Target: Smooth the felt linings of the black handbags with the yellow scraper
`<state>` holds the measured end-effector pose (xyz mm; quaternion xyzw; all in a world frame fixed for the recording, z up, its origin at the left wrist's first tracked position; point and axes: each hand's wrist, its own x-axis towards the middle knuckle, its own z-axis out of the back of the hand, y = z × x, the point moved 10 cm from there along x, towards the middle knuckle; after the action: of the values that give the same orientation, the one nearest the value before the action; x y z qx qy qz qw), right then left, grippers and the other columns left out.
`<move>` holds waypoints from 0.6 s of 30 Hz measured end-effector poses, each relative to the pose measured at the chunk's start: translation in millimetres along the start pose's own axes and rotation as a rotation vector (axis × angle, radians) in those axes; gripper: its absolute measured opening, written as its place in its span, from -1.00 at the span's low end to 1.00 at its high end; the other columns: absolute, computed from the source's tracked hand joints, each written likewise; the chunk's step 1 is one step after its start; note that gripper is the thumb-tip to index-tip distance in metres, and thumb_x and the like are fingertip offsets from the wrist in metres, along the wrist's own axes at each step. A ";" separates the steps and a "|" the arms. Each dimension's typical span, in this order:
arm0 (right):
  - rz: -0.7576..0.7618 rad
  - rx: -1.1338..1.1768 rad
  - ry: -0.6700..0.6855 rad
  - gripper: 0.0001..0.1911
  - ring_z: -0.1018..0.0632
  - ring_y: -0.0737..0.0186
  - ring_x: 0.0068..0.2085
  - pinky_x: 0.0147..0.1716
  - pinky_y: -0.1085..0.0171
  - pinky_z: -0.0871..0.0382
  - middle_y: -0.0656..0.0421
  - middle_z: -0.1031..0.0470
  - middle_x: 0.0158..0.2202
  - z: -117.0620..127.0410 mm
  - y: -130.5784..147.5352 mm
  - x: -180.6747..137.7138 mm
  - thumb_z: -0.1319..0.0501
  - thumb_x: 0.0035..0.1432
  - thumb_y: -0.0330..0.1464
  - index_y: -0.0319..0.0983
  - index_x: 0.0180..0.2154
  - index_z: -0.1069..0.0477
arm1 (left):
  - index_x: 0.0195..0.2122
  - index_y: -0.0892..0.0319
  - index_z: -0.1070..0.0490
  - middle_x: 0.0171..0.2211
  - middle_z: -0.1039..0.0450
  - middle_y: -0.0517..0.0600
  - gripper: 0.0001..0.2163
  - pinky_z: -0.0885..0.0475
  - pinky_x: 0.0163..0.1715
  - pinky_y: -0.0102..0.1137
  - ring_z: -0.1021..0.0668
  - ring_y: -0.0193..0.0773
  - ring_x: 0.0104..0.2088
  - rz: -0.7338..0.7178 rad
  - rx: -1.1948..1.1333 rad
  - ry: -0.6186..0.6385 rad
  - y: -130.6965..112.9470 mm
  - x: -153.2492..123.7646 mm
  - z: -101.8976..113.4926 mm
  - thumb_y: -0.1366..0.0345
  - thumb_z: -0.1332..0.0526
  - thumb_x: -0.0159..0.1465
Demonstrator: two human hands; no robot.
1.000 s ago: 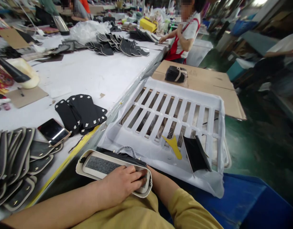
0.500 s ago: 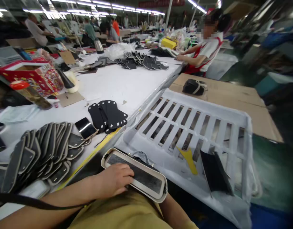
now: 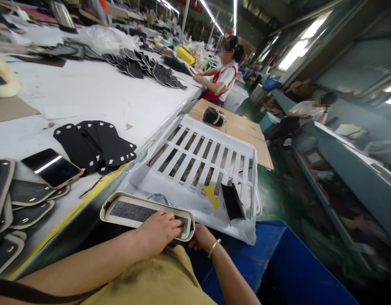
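An oblong, cream-rimmed bag piece with a recessed grey panel (image 3: 132, 210) lies across in front of my body. My left hand (image 3: 159, 231) rests over its near side, its fingers stretched onto the right end of the panel. At that same right end, my right hand (image 3: 202, 238), with a bangle at the wrist, has its fingers curled at the outer edge, partly hidden underneath. Beyond the piece are a white slatted plastic tray (image 3: 246, 152), a yellow Y-shaped scrap (image 3: 210, 195) and a folded black piece (image 3: 233, 201) lying in the tray.
To the left, the white-topped table (image 3: 87, 93) bears black panels (image 3: 98, 144), a phone (image 3: 52, 167) and stacked grey piped pieces (image 3: 30, 192). A tied black bundle (image 3: 213, 116) sits on cardboard (image 3: 246, 135). A person (image 3: 222, 76) works behind; a blue bin (image 3: 278, 250) stands at right.
My view has swung to the right. My left hand has slid along the panel to the piece's right end, and my right hand, hidden before, now shows there.
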<state>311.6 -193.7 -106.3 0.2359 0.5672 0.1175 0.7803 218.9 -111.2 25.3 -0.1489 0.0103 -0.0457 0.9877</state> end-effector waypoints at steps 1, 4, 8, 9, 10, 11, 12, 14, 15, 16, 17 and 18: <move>-0.005 -0.023 -0.048 -0.58 -0.43 0.43 -0.61 -0.67 0.45 -0.28 0.19 -0.43 -0.50 12.5 0.4 -8.6 0.15 0.33 -0.20 -0.36 -0.22 -0.34 | -0.05 0.08 -0.41 0.01 -0.42 -0.02 -0.75 -0.22 -0.32 -0.30 -0.41 -0.18 -0.19 0.000 -0.004 -0.009 0.1 -1.2 0.7 0.36 -0.14 0.24; 0.028 -0.097 -0.159 -0.44 -0.43 0.42 -0.67 -0.74 0.48 -0.24 0.18 -0.43 -0.57 39.4 15.3 -38.8 0.30 0.31 -0.12 -0.35 -0.25 -0.31 | -0.09 0.11 -0.44 0.01 -0.42 -0.02 -0.77 -0.21 -0.34 -0.28 -0.41 -0.16 -0.18 -0.008 -0.021 -0.050 -0.9 -2.7 4.6 0.37 -0.14 0.24; 0.127 -0.324 -0.139 -0.57 -0.48 0.39 -0.64 -0.72 0.49 -0.27 0.09 -0.54 -0.48 28.2 51.4 -62.0 0.02 0.21 -0.10 -0.31 -0.39 -0.37 | -0.14 0.12 -0.46 -0.06 -0.46 -0.01 -0.80 -0.19 -0.39 -0.30 -0.41 -0.17 -0.21 -0.009 -0.038 -0.062 1.0 -2.7 5.7 0.39 -0.16 0.23; 0.151 -0.406 -0.139 -0.61 -0.49 0.40 -0.63 -0.70 0.50 -0.26 0.07 -0.55 -0.46 22.9 59.6 -63.4 -0.02 0.20 -0.14 -0.31 -0.43 -0.38 | -0.15 0.11 -0.47 -0.08 -0.47 -0.01 -0.81 -0.18 -0.40 -0.31 -0.41 -0.18 -0.21 -0.008 -0.045 -0.064 2.0 -2.9 5.7 0.39 -0.17 0.23; 0.161 -0.482 -0.139 -0.63 -0.49 0.41 -0.62 -0.69 0.51 -0.26 0.06 -0.55 -0.45 17.9 65.6 -63.2 -0.02 0.20 -0.19 -0.31 -0.47 -0.39 | -0.16 0.11 -0.47 -0.09 -0.47 -0.01 -0.82 -0.17 -0.40 -0.32 -0.41 -0.18 -0.22 -0.010 -0.051 -0.070 2.8 -3.3 5.9 0.39 -0.18 0.23; 0.159 -0.546 -0.135 -0.64 -0.50 0.40 -0.61 -0.66 0.51 -0.27 0.04 -0.56 -0.45 13.4 69.4 -61.9 -0.02 0.21 -0.25 -0.32 -0.49 -0.39 | -0.17 0.10 -0.47 -0.10 -0.47 -0.01 -0.83 -0.16 -0.41 -0.32 -0.41 -0.18 -0.22 -0.014 -0.055 -0.078 3.4 -3.9 6.0 0.39 -0.19 0.22; 0.145 -0.590 -0.124 -0.66 -0.51 0.39 -0.59 -0.63 0.50 -0.30 0.03 -0.55 -0.46 9.3 71.1 -60.1 -0.02 0.20 -0.30 -0.32 -0.51 -0.40 | -0.17 0.10 -0.47 -0.10 -0.48 -0.01 -0.83 -0.16 -0.41 -0.32 -0.41 -0.17 -0.22 -0.018 -0.057 -0.087 3.9 -4.5 6.0 0.38 -0.19 0.22; 0.104 -0.631 -0.094 -0.72 -0.54 0.32 -0.55 -0.57 0.45 -0.35 -0.01 -0.55 -0.48 3.2 71.0 -56.6 -0.06 0.16 -0.37 -0.32 -0.53 -0.41 | -0.17 0.10 -0.47 -0.10 -0.48 0.00 -0.83 -0.15 -0.42 -0.32 -0.41 -0.16 -0.23 -0.026 -0.061 -0.100 4.5 -5.8 4.8 0.38 -0.19 0.22; 0.089 -0.645 -0.086 -0.75 -0.55 0.29 -0.53 -0.55 0.43 -0.37 -0.02 -0.55 -0.49 1.4 71.0 -55.7 -0.09 0.13 -0.40 -0.33 -0.54 -0.41 | -0.16 0.10 -0.47 -0.10 -0.48 0.00 -0.83 -0.15 -0.41 -0.32 -0.41 -0.16 -0.23 -0.027 -0.063 -0.101 4.7 -6.3 3.9 0.38 -0.19 0.22; 0.078 -0.648 -0.084 -0.76 -0.56 0.26 -0.53 -0.53 0.41 -0.39 -0.04 -0.55 -0.50 0.4 71.5 -55.5 -0.11 0.11 -0.41 -0.33 -0.56 -0.41 | -0.15 0.10 -0.47 -0.10 -0.48 0.01 -0.82 -0.16 -0.41 -0.32 -0.41 -0.16 -0.22 -0.028 -0.068 -0.101 5.0 -6.6 3.1 0.37 -0.19 0.22; 0.068 -0.653 -0.083 -0.74 -0.56 0.25 -0.53 -0.53 0.40 -0.40 -0.05 -0.55 -0.50 -0.4 71.9 -55.6 -0.11 0.10 -0.42 -0.33 -0.59 -0.39 | -0.14 0.09 -0.46 -0.10 -0.48 0.01 -0.81 -0.17 -0.40 -0.32 -0.41 -0.15 -0.22 -0.027 -0.073 -0.100 5.3 -6.9 2.7 0.37 -0.19 0.22; 0.058 -0.653 -0.083 -0.71 -0.55 0.25 -0.55 -0.55 0.39 -0.40 -0.07 -0.54 -0.51 -1.0 72.2 -56.1 -0.09 0.11 -0.42 -0.32 -0.62 -0.37 | -0.14 0.09 -0.46 -0.10 -0.48 0.01 -0.81 -0.18 -0.40 -0.31 -0.41 -0.15 -0.22 -0.027 -0.078 -0.095 5.7 -7.1 2.6 0.37 -0.19 0.22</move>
<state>298.3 -156.6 -23.8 -0.0061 0.4601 0.3059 0.8335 212.5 -104.3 26.1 -0.1892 -0.0370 -0.0515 0.9799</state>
